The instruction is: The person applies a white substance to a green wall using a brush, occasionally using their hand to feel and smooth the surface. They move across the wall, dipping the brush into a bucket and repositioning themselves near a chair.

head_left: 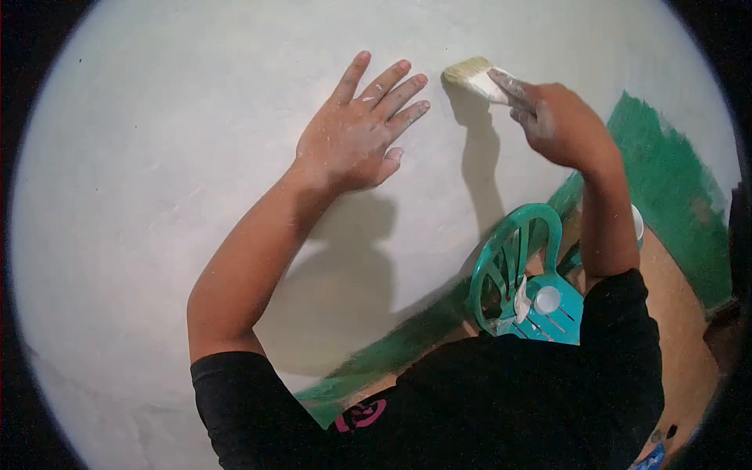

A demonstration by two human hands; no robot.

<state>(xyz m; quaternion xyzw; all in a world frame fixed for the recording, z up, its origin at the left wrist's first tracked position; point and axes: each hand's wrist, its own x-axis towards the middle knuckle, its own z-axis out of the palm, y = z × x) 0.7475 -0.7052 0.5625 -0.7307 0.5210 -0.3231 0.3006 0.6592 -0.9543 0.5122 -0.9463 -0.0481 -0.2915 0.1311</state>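
Note:
My left hand lies against the pale wall with its fingers spread and white smears on the skin. To its right, my right hand is closed on a wide paintbrush with a white lower part and pale yellowish bristles. The bristle end points left and meets the wall surface, a short way from the left fingertips. Part of the brush is hidden behind my right fingers.
A green plastic chair stands below my right forearm, with a white cup and a whitish cloth on its seat. Green paint covers the wall's lower part at right. A white container shows behind my right arm.

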